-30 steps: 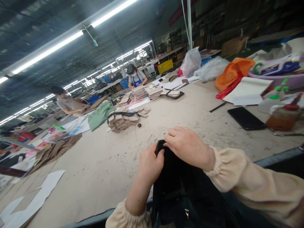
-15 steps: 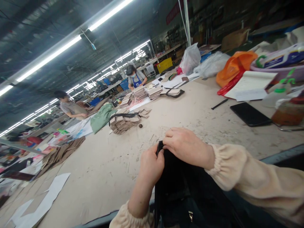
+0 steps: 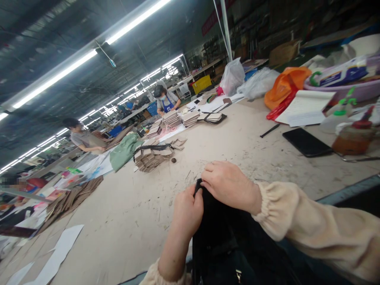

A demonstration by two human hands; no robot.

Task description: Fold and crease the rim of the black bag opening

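- Gripping the top edge of a black bag (image 3: 225, 237), both hands sit at the near edge of the table (image 3: 124, 213); bag hangs partly below the table edge, its upper part resting on the tabletop.
- left hand (image 3: 187, 209): fingers curled shut, pinching the bag's top edge, thumb side toward the right hand.
- right hand (image 3: 230, 185): fingers folded down and closed over the same top edge, touching or just beside the left hand; cream sleeve (image 3: 311, 229) with elastic cuff runs off to the right.
- Small metal clasp (image 3: 237, 273) shows low on the bag.
- black phone (image 3: 307, 141) lies flat on the table, right of the hands, well apart.
- Beside the phone: brown jar with red lid (image 3: 352, 140), white notepad (image 3: 303, 111), black pen (image 3: 269, 130).
- Mid table: stack of brown cardboard pieces (image 3: 151, 155) with a black strap over it, green bag (image 3: 124, 149) just left of it.
- Left side: fanned cardboard pieces (image 3: 69, 200) and white paper cutouts (image 3: 56, 253).
- Farther right: orange plastic bag (image 3: 283, 85), clear plastic bags (image 3: 233, 76).
- Far end: more stacked pieces (image 3: 175, 118); a person in a blue apron (image 3: 166, 101) stands there, another person in grey (image 3: 84, 136) leans over the left edge.
- Long ceiling lights (image 3: 59, 75) overhead.
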